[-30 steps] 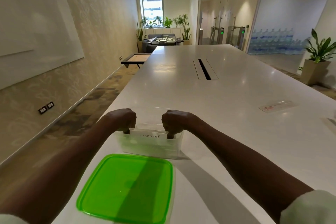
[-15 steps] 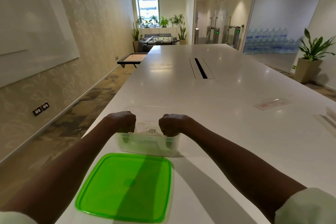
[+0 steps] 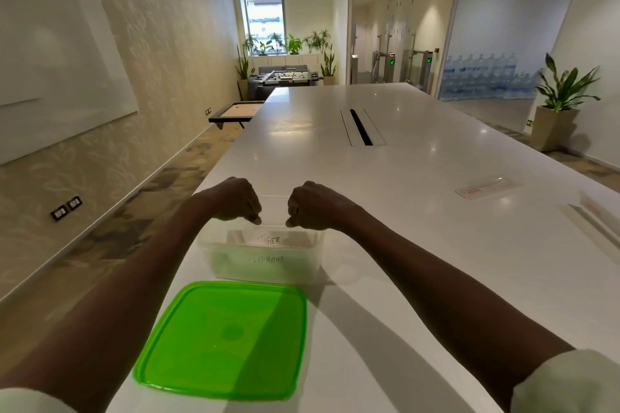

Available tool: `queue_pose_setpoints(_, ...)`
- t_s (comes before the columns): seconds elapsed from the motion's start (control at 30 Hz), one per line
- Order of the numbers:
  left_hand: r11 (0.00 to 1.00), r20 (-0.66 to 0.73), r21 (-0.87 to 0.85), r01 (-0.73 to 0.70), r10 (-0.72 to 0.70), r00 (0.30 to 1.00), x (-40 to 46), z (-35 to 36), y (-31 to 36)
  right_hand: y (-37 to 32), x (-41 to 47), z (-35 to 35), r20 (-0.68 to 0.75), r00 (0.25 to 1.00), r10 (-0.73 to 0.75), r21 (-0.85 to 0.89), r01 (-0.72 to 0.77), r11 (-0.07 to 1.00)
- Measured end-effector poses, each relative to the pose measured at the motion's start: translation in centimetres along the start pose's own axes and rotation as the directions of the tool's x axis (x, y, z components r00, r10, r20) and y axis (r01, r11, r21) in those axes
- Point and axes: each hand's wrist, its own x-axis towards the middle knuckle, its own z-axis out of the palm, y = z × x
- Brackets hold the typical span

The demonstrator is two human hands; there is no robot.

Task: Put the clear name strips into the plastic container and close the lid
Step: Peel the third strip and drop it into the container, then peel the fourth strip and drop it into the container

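Two hands, left (image 3: pixel 235 199) and right (image 3: pixel 312 204), hang over the open container (image 3: pixel 263 258), each grip pinching an end of a clear strip (image 3: pixel 273 199). Labelled strips lie inside. The green lid (image 3: pixel 224 339) lies just before the container on the tabletop (image 3: pixel 419 245); two more strips (image 3: pixel 488 188) lie far right.

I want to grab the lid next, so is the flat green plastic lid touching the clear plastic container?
Cannot tell. In the head view the green lid lies just before the clear container, edges nearly meeting; no gap or contact shows plainly.
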Motion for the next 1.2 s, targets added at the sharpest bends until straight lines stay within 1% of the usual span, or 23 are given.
queue_pose_setpoints(0.07, 0.998, -0.108, 0.01, -0.057, 0.058, 0.992, 0.1, -0.3, 1.0, 0.3, -0.5, -0.4, -0.119, 0.992, 0.044, -0.008, -0.045, 0.999)
queue_pose_setpoints(0.13, 0.993, -0.211, 0.034, -0.109, 0.114, 0.971, 0.4, -0.3, 1.9, 0.7, -1.2, -0.6, -0.238, 0.968, 0.083, -0.017, -0.09, 0.996)
queue_pose_setpoints(0.2, 0.991, -0.295, 0.03, -0.128, 0.131, 0.946, 0.8, -0.1, 2.9, 1.5, -1.9, -0.7, -0.325, 0.939, 0.115, -0.029, -0.132, 0.991)
queue_pose_setpoints(0.33, 0.987, -0.404, 0.007, -0.163, 0.152, 0.902, 1.9, 0.7, 5.5, 3.7, -3.8, -0.9, -0.398, 0.899, 0.181, -0.037, -0.213, 0.976)
queue_pose_setpoints(0.43, 0.983, -0.45, -0.006, -0.184, 0.161, 0.879, 2.7, 1.6, 8.1, 5.8, -5.4, -1.1, -0.433, 0.875, 0.215, -0.042, -0.257, 0.965)
queue_pose_setpoints(0.53, 0.981, -0.451, -0.012, -0.192, 0.166, 0.877, 3.9, 2.5, 10.9, 8.4, -7.2, -1.5, -0.435, 0.863, 0.256, -0.035, -0.3, 0.953)
queue_pose_setpoints(0.77, 0.967, -0.421, -0.138, -0.214, 0.139, 0.896, 7.0, 5.8, 18.5, 15.0, -12.0, -2.3, -0.43, 0.826, 0.364, -0.009, -0.407, 0.913)
queue_pose_setpoints(0.97, 0.953, -0.348, -0.179, -0.245, 0.172, 0.922, 9.1, 9.7, 25.1, 21.1, -16.2, -2.0, -0.431, 0.768, 0.473, 0.024, -0.514, 0.857)
queue_pose_setpoints(1.2, 0.937, -0.278, -0.17, -0.305, 0.252, 0.927, 11.3, 13.0, 32.1, 27.7, -21.7, -1.7, -0.474, 0.664, 0.579, 0.035, -0.642, 0.766)
